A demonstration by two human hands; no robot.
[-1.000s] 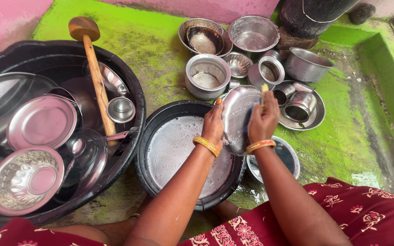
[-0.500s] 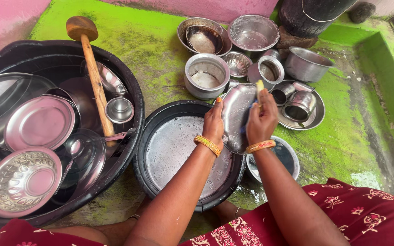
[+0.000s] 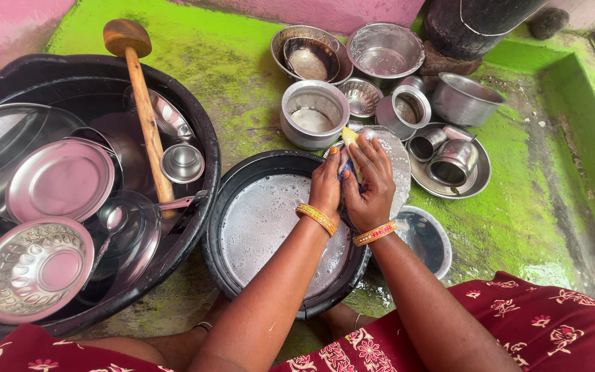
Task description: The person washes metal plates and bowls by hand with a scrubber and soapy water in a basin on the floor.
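**Both hands on a soapy steel plate over the basin**

At the centre of the frame, the left hand (image 3: 326, 184) gripped the edge of a steel plate (image 3: 395, 160), tilted above the right rim of a black basin (image 3: 242, 180) of sudsy water. The right hand (image 3: 371, 184) pressed a yellow scrub sponge (image 3: 350, 139) against the plate, fingers curled around it. Steel pots (image 3: 314, 114) stood just above. At left, a large black tub (image 3: 197, 131) held plates and a wooden-handled ladle (image 3: 140, 103).

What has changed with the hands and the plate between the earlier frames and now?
Both hands, left hand and right hand, have drawn closer together over the steel plate, the scrub pad now between them. The plate stays held above the soapy basin; other vessels unmoved.
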